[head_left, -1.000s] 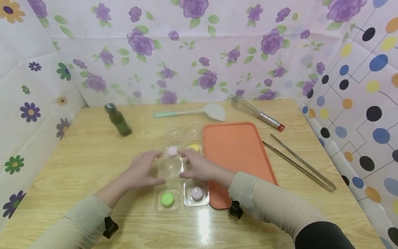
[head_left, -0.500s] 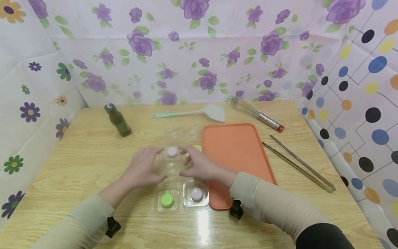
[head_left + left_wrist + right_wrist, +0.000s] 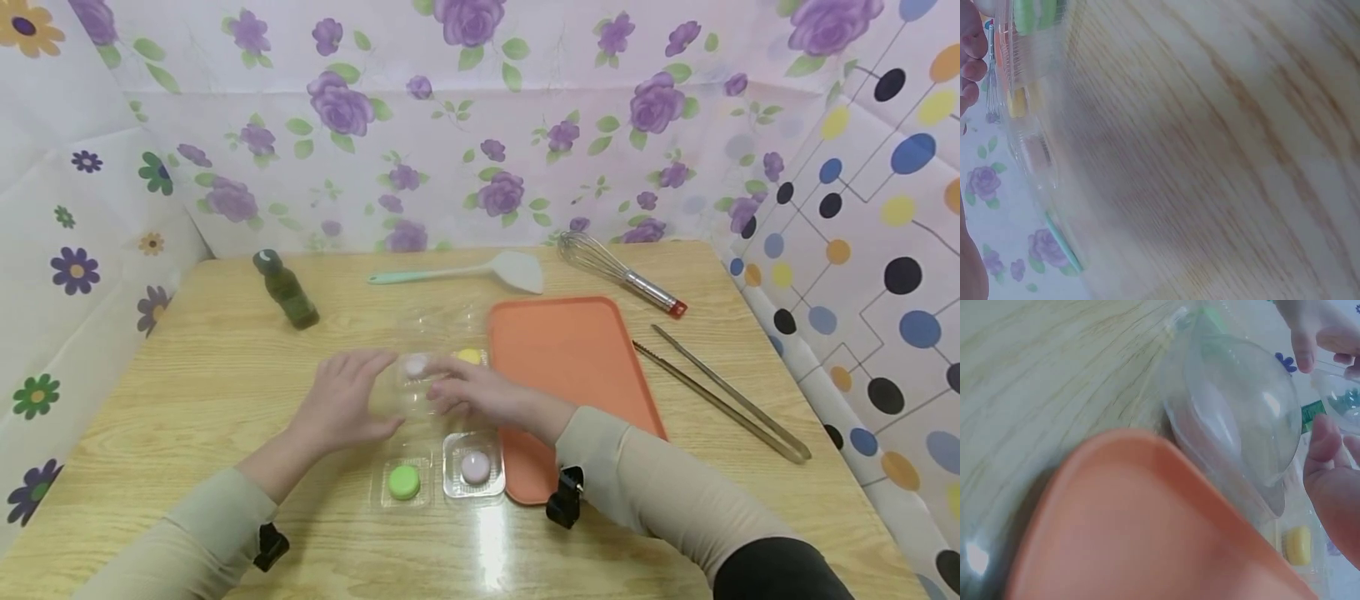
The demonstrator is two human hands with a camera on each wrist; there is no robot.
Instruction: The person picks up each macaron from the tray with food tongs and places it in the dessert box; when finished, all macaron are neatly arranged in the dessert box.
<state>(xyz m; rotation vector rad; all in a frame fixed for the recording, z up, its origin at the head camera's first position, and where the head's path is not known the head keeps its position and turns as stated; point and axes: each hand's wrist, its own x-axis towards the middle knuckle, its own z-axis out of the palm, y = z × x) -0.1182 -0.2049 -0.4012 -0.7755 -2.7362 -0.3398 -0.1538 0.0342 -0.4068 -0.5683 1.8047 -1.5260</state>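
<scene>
My left hand [image 3: 337, 404] grips the left side of a clear plastic lid [image 3: 1342, 400], thumb apart from the fingers. On its other side my right hand [image 3: 480, 392] has fingers and thumb bent at the lid's edge. This lid hardly shows in the head view. Beyond the fingers sit a pale pink macaron [image 3: 416, 365] and a yellow macaron [image 3: 468, 357], each in a clear tray. Nearer, a green macaron [image 3: 404, 482] and a lilac macaron [image 3: 475, 467] lie in two more clear containers. A clear dome [image 3: 1247, 406] stands over the lilac one in the right wrist view.
An orange tray [image 3: 570, 350] lies under the right forearm. Farther right are metal tongs [image 3: 723, 392] and a whisk [image 3: 622, 271]. A spatula [image 3: 465, 271] lies at the back, a dark green bottle [image 3: 287, 289] at the back left. Patterned cloth walls [image 3: 450, 125] enclose the table.
The right hand has turned and drawn its fingers closer together over the middle, uncovering the yellow macaron again. The left hand has edged slightly right since a second ago.
</scene>
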